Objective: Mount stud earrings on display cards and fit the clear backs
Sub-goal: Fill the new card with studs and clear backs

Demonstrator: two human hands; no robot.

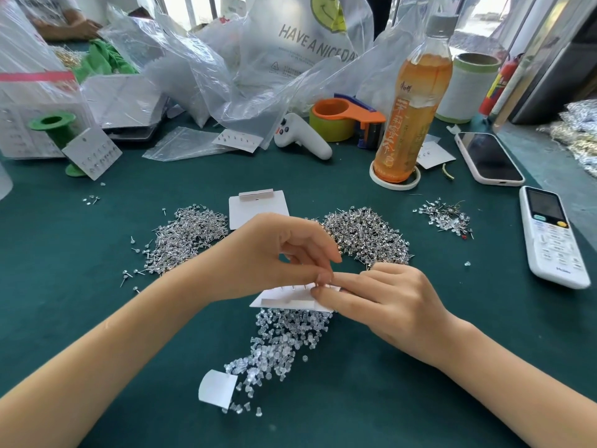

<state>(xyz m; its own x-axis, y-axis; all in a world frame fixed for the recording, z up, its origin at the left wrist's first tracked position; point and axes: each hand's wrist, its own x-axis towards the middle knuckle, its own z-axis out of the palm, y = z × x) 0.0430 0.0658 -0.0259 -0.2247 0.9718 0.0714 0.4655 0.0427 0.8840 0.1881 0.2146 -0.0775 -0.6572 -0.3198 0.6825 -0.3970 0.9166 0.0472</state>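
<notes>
Green felt table, card being worked over the pile of clear backs.

One display card is pinched between left hand and right hand; both are curled onto it, fingertips meeting at its top edge. Three stud heaps are seen beyond the hands. One half-full tea bottle is stood far right. Whatever is pinched at the fingertips can't be made out.

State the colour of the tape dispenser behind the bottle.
Orange, on a yellowish-green tape roll; the tape dispenser shows in the head view, the only view given.
</notes>
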